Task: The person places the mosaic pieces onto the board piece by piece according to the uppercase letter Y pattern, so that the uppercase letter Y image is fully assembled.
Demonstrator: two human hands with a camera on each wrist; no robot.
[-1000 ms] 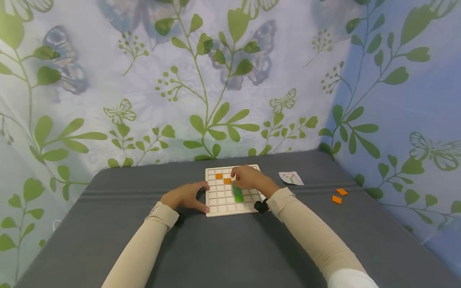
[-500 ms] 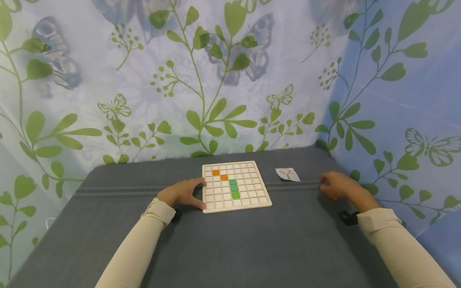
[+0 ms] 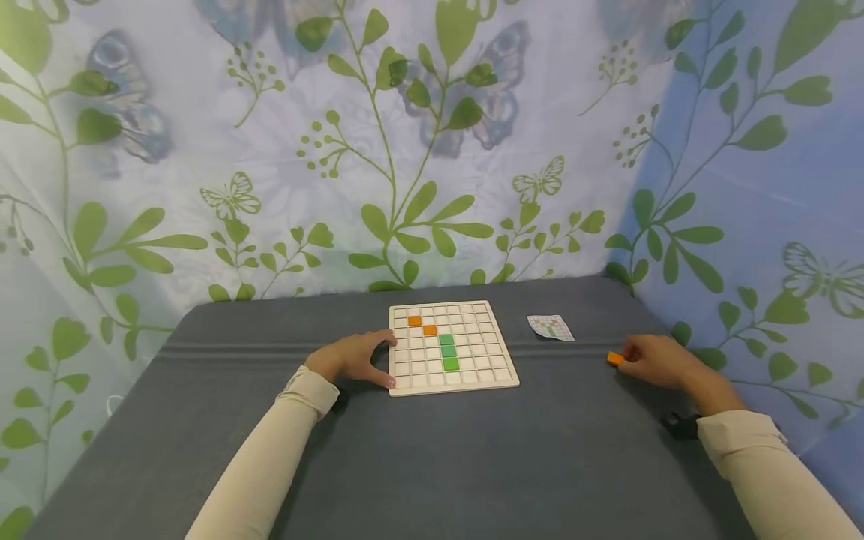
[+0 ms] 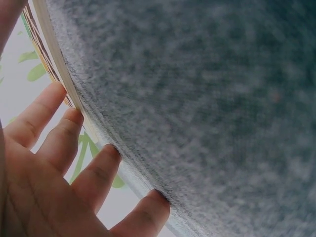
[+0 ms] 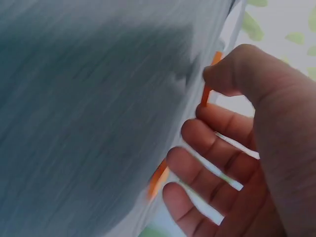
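Observation:
A pale wooden grid board [image 3: 496, 358] lies on the grey-covered table. Two orange tiles, the upper-left one [image 3: 415, 321] and the one diagonally below it [image 3: 430, 330], sit in its squares. A short column of green tiles [image 3: 448, 352] runs beneath them. My left hand [image 3: 354, 358] rests against the board's left edge, thumb and fingers spread apart. Off to the right, my right hand [image 3: 661, 364] pinches an orange square tile [image 3: 614, 358] between thumb and index finger. In the right wrist view, another orange tile [image 5: 158, 178] lies on the table beyond the other fingers.
A small paper card [image 3: 550, 328] printed with a coloured grid lies right of the board, slightly curled. The grey tabletop [image 3: 445, 457] meets a leaf-and-butterfly patterned cloth [image 3: 283, 180] at the back and right.
My right hand has left the board and moved right to the loose orange tiles, where it now holds one. A green tile at the column's top is uncovered. The left hand stays at the board.

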